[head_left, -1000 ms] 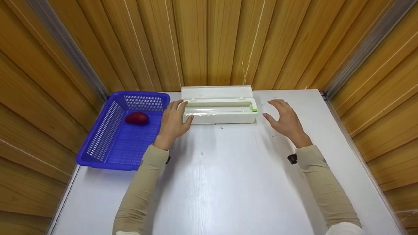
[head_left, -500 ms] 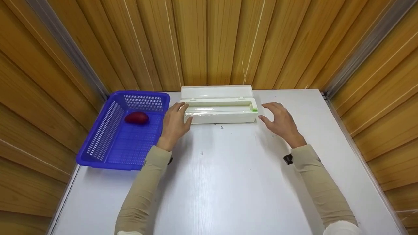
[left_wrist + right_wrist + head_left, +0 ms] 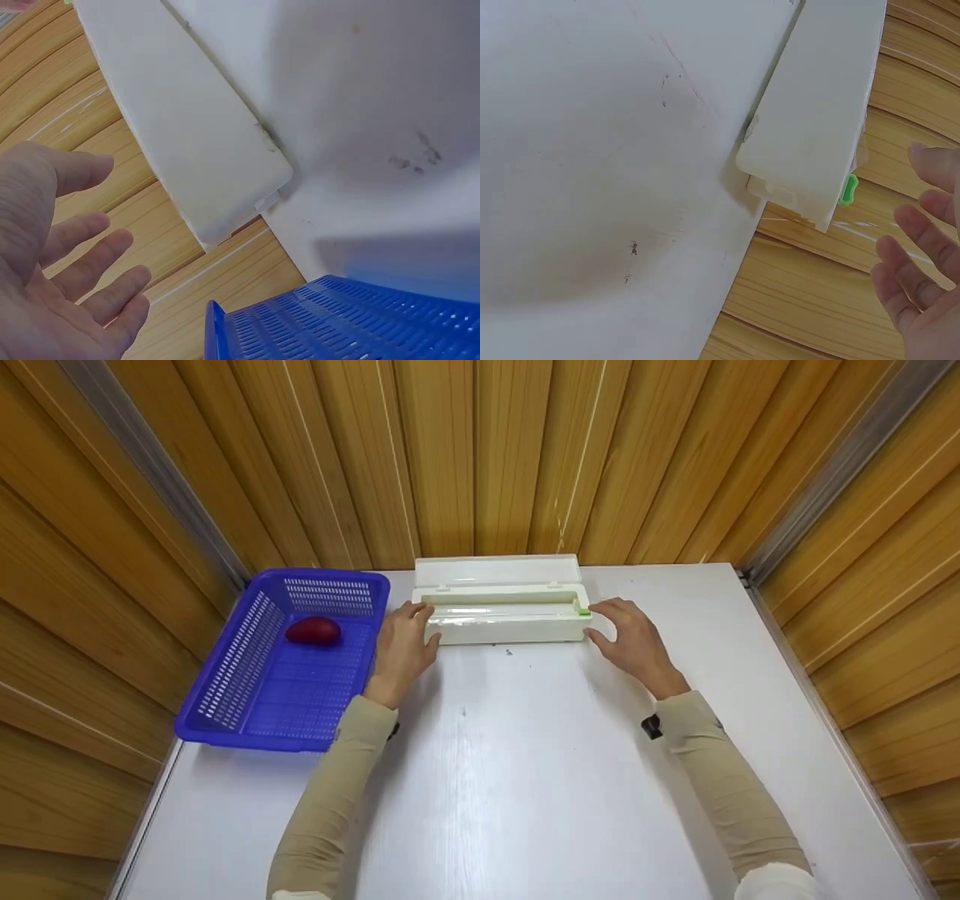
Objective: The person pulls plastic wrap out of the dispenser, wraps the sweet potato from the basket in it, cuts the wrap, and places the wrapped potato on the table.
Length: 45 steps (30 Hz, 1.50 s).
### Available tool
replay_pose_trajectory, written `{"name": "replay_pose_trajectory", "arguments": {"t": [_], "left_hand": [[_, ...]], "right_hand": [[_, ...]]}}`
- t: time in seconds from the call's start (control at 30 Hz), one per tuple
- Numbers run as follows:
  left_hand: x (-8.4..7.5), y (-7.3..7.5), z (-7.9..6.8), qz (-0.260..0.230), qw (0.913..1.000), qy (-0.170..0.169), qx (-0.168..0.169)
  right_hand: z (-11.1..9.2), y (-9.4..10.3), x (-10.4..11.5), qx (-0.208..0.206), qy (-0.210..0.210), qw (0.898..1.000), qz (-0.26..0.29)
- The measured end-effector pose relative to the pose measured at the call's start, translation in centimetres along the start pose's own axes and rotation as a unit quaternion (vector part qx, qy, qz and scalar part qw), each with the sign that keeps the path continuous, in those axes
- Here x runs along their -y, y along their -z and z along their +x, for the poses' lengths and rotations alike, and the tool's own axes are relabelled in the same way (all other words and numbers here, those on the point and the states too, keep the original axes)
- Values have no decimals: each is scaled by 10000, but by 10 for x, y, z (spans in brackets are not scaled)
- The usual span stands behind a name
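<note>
A long white cling film dispenser (image 3: 510,630) stands at the back of the table with its lid (image 3: 498,571) tipped back. A shiny clear roll of film (image 3: 487,610) lies inside it. At its right end sits a small green slide cutter (image 3: 847,190). My left hand (image 3: 400,649) is at the dispenser's left end, fingers parted; in the left wrist view a gap shows between hand and box. My right hand (image 3: 636,648) is beside the right end, thumb and fingers apart, and the right wrist view also shows it short of the box.
Left of the dispenser stands a blue plastic basket (image 3: 259,660) with a dark red, oval fruit or vegetable (image 3: 313,631) in it. My left forearm passes by its right side. Wood-look panels (image 3: 495,457) rise behind the white table (image 3: 510,780).
My right hand has moved left to the dispenser's right end. My left hand has come slightly lower at the left end. Dispenser and basket have stayed in place.
</note>
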<state>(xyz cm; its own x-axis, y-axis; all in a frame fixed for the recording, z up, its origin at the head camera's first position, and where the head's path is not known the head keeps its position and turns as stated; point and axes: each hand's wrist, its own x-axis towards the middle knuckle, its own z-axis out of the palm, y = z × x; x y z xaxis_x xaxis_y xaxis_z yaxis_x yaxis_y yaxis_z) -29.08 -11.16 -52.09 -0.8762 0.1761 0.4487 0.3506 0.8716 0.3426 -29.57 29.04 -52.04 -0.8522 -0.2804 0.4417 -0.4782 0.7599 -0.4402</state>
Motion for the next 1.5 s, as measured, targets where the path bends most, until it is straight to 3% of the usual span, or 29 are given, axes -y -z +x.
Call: {"name": "replay_pose_trajectory", "arguments": {"t": [0.4, 0.8, 0.97, 1.27, 1.5], "left_hand": [[1, -12, -2, -165, 9997, 26, -204], [7, -25, -5, 70, 9992, -4, -382], [11, -31, -5, -8, 9989, 46, -475], [14, -37, -4, -116, 9989, 282, -357], [14, -44, -4, -128, 9989, 259, -373]], "right_hand": [[2, -10, -1, 6, 1, 10000, -38], [3, -20, 0, -248, 224, 9994, 11], [5, -24, -1, -206, 135, 9997, 8], [11, -33, -1, -180, -40, 9998, 123], [17, -38, -2, -99, -192, 9996, 208]]}}
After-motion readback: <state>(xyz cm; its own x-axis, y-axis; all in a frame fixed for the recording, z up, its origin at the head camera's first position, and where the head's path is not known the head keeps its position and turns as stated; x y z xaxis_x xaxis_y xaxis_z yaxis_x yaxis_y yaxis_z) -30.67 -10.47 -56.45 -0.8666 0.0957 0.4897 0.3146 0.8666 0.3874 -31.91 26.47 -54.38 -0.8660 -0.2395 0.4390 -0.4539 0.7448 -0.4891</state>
